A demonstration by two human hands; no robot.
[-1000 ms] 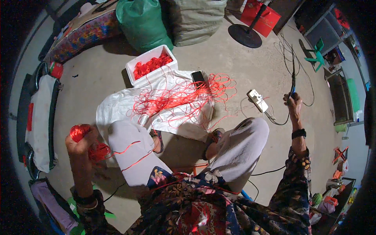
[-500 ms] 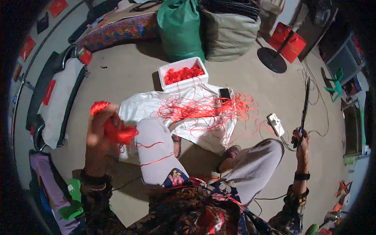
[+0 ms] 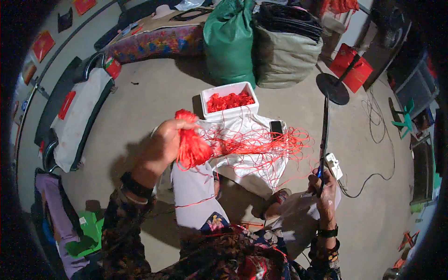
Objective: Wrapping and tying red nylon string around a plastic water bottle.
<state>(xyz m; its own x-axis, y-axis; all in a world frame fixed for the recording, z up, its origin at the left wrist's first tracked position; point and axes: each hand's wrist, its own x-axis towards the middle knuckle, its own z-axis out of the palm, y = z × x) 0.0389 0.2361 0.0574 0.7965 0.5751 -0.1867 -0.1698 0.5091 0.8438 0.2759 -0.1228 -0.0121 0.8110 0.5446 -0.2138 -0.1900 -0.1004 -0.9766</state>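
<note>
My left hand (image 3: 164, 144) is closed on a thick bundle of red string (image 3: 193, 151), held above my left knee. Upright in my closed right hand (image 3: 323, 186) is a long tool with a dark blade (image 3: 325, 126) and a blue part near its grip; whether it has one blade or two is hard to tell. Between and beyond my hands, a loose tangle of red string (image 3: 252, 142) spreads over a white cloth (image 3: 242, 169) on the floor. A white box (image 3: 232, 115) at the cloth's far edge holds more red string (image 3: 228, 101).
A dark phone (image 3: 276, 127) lies on the cloth. To the right are a white power strip (image 3: 333, 166) with its cable and a round black stand base (image 3: 332, 88). Green (image 3: 228, 51) and beige sacks (image 3: 287, 63) stand at the back, a grey-covered seat (image 3: 81, 119) at left.
My left hand has swung right and forward with the red string bundle. My right hand has moved left and slightly down with the long-bladed tool. The whole view has shifted somewhat.
</note>
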